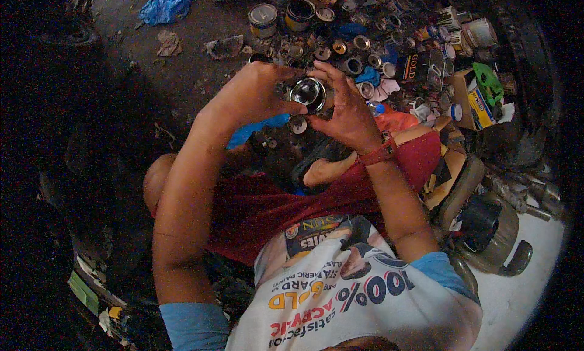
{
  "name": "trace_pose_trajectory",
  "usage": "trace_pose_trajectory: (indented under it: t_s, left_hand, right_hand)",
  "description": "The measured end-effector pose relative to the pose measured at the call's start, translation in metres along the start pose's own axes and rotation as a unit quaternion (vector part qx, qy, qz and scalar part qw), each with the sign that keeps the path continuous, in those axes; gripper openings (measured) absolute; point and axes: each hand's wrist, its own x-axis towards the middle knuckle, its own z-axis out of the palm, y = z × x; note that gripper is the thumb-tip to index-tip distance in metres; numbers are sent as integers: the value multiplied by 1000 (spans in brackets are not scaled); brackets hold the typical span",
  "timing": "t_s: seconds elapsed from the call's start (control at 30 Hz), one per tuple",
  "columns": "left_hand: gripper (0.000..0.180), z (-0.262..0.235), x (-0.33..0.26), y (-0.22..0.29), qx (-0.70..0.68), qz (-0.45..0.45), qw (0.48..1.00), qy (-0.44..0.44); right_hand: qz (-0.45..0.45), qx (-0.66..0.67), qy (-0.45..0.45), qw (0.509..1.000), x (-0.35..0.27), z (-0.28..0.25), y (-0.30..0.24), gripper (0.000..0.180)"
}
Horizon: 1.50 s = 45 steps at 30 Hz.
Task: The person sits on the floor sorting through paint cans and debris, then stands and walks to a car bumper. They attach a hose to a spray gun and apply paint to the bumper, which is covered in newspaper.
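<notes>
Both of my hands hold one shiny round metal part (308, 93), a ring-shaped piece with a hollow middle, raised in front of me. My left hand (252, 95) grips its left side with thumb and fingers. My right hand (347, 107) cups its right side and underside; a red band circles that wrist (378, 152). Below the hands are my bent legs in red shorts (267, 211) and a bare foot (322, 171). A blue rag (255, 131) lies under my left hand.
Beyond my hands the dirty floor is littered with several metal rings and bearings (350, 62), paint tins (263, 17), small pots and a cardboard box (477, 98). Blue plastic (167, 1) lies far left. A dark machine part (493, 229) sits at right.
</notes>
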Motion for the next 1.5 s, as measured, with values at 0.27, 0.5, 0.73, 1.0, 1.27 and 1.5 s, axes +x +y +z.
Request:
trace_pose_trajectory:
  t_s: [0.27, 0.5, 0.73, 1.0, 1.27, 1.5]
  left_hand:
    - [63, 1, -3, -9, -92, -29, 991, -96]
    - [59, -20, 7, -11, -163, -53, 984, -48]
    - [56, -48, 1, -21, -116, -138, 982, 56]
    - [53, -53, -2, -35, 3, -82, 988, 127]
    - [55, -64, -2, -24, -17, -57, 989, 137]
    - [57, -72, -4, -18, 4, -137, 983, 122]
  right_hand:
    - [43, 153, -70, 985, 1, -9, 8, 101]
    - [31, 157, -3, 987, -1, -9, 35, 98]
    - [37, -76, 36, 996, 7, -2, 60, 89]
    - [-113, -228, 48, 966, 47, 23, 116, 92]
    - [-105, -301, -29, 947, 76, 36, 128, 93]
    - [-96, -359, -71, 926, 85, 49, 130, 98]
